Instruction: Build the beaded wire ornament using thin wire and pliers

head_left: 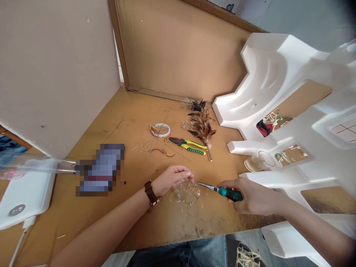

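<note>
My left hand [176,177], with a brown strap on its wrist, pinches the top of a round tangle of thin wire [189,194]. Loose wire ends stick out from its rim. My right hand [247,194] is wrapped round the green and black handles of needle-nose pliers [222,191]. Their slim jaws point left and reach the wire beside my left fingertips; whether they grip it I cannot tell. Farther back lie combination pliers [187,145] with yellow and green handles. Near them are a white ring [162,130] and red, yellow and green cords [158,150].
A bundle of brown feathers [201,124] lies behind the combination pliers. A glass [258,161] stands at the right by a large white moulded panel [267,74]. At the left are a blurred-out phone-like object [102,168] and a white device [30,193] with a cable. Cardboard [180,48] stands behind.
</note>
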`<state>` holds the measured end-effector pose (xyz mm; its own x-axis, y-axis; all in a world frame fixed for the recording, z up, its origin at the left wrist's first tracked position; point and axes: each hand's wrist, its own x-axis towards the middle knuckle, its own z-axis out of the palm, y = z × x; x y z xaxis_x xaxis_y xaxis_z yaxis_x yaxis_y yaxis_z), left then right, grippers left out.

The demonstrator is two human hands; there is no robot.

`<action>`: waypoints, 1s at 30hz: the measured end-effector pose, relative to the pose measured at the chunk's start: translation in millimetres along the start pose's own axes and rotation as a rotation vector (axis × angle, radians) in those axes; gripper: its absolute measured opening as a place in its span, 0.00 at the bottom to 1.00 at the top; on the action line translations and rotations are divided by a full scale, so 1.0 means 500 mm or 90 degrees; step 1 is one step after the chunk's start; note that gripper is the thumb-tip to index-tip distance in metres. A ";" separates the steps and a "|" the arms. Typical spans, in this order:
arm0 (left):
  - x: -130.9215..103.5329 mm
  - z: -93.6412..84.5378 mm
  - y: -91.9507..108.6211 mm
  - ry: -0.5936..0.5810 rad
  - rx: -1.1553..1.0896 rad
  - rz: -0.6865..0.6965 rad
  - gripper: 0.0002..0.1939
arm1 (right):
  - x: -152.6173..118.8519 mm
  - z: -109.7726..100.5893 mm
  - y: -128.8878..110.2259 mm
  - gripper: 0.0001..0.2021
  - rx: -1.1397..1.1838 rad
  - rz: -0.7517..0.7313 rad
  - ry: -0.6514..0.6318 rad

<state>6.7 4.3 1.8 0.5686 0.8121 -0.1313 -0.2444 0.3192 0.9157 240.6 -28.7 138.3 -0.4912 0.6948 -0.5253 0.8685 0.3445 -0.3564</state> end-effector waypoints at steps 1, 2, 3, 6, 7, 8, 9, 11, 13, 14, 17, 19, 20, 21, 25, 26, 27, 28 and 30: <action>0.000 0.000 -0.001 0.000 0.000 0.000 0.13 | 0.000 -0.001 -0.001 0.11 0.002 -0.002 -0.001; 0.000 0.000 -0.001 -0.001 0.000 0.001 0.13 | 0.000 -0.001 -0.003 0.11 0.004 -0.004 -0.002; 0.000 0.000 -0.002 -0.002 -0.001 0.002 0.13 | 0.000 -0.001 -0.004 0.11 0.007 -0.006 -0.003; 0.000 0.001 -0.005 -0.009 -0.002 -0.002 0.12 | 0.003 0.004 -0.005 0.11 0.003 -0.013 -0.007; 0.000 0.001 -0.006 -0.013 -0.004 -0.005 0.12 | 0.004 0.007 -0.004 0.11 -0.009 -0.013 -0.007; 0.000 0.001 -0.007 -0.018 -0.009 -0.008 0.12 | 0.004 0.010 -0.003 0.12 -0.024 -0.012 -0.004; 0.000 0.000 -0.008 -0.023 -0.017 -0.011 0.12 | 0.005 0.013 0.000 0.12 -0.042 -0.010 0.002; 0.000 -0.001 -0.008 -0.035 -0.036 -0.013 0.12 | 0.003 0.019 0.006 0.16 -0.086 -0.004 0.031; 0.000 -0.003 -0.008 -0.043 -0.050 -0.013 0.13 | -0.002 0.023 0.012 0.22 -0.136 0.005 0.069; 0.001 -0.004 -0.008 -0.045 -0.051 -0.012 0.13 | -0.004 0.024 0.014 0.24 -0.163 0.011 0.089; 0.002 -0.004 -0.007 -0.046 -0.048 -0.004 0.15 | -0.012 0.028 0.013 0.24 -0.215 0.018 0.126; 0.002 -0.002 -0.007 -0.043 -0.042 0.005 0.16 | -0.013 0.032 0.007 0.23 -0.221 0.010 0.130; 0.002 -0.001 -0.007 -0.041 -0.039 0.010 0.17 | -0.012 0.035 0.002 0.22 -0.223 0.006 0.129; 0.002 0.000 -0.007 -0.040 -0.037 0.014 0.17 | -0.009 0.039 -0.003 0.21 -0.227 0.004 0.127; 0.000 0.002 -0.007 -0.040 -0.023 0.021 0.17 | 0.010 0.055 -0.023 0.19 -0.246 0.011 0.138; 0.000 0.002 -0.007 -0.040 -0.016 0.023 0.17 | 0.016 0.058 -0.027 0.19 -0.242 0.013 0.141; 0.001 0.002 -0.007 -0.041 -0.008 0.024 0.18 | 0.021 0.061 -0.030 0.19 -0.237 0.015 0.145; 0.001 0.002 -0.008 -0.041 -0.002 0.026 0.18 | 0.025 0.063 -0.032 0.19 -0.232 0.016 0.149; 0.002 0.001 -0.009 -0.043 0.000 0.023 0.19 | 0.033 0.067 -0.034 0.18 -0.228 0.014 0.151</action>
<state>8.9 3.4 -2.0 0.6110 0.7884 -0.0716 -0.2657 0.2894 0.9196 215.5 -44.2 110.1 -0.4793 0.8162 -0.3228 0.8677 0.4959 -0.0345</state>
